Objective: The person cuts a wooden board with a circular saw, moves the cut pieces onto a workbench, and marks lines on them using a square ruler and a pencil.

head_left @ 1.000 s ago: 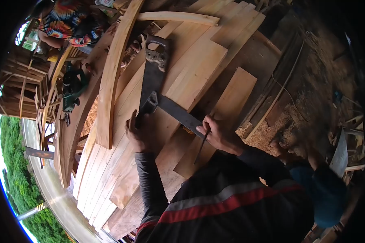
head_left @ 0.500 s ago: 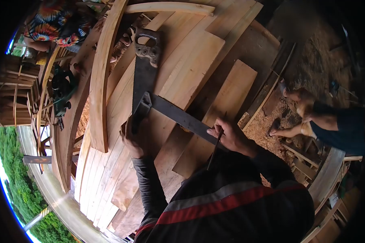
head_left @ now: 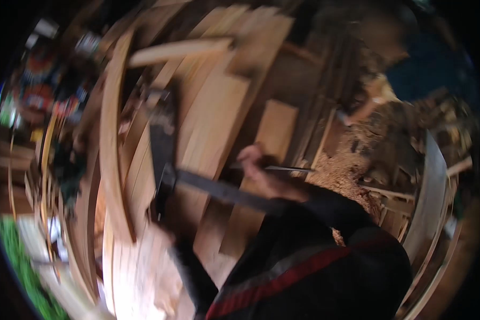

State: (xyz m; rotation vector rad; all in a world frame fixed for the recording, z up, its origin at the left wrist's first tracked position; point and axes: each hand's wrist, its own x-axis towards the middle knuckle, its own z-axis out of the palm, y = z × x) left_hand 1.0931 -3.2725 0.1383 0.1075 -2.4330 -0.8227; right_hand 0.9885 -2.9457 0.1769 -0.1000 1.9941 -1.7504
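Note:
The frame is smeared by motion. My left hand (head_left: 162, 228) is closed at the lower end of a dark metal square (head_left: 218, 189), whose long blade runs right toward my dark jacket. A handsaw (head_left: 162, 141) lies on the pale boards (head_left: 210, 120), handle up and its lower end beside the square's corner. My right hand (head_left: 255, 162) is above the square's blade, closed on a thin dark rod (head_left: 288, 169) that points right. A short plank (head_left: 277, 128) lies behind my right hand.
A curved timber (head_left: 110, 144) stands left of the saw, with another curved piece (head_left: 181, 50) at the top. A person in teal (head_left: 426, 69) bends at upper right, over wood shavings (head_left: 344, 173). Another person in a patterned shirt (head_left: 40, 88) is at upper left.
The view has shifted, so boards and saw appear lower and further left. My right hand has lifted off the square's blade and the rod has swung from downward to rightward. The person in teal now bends forward.

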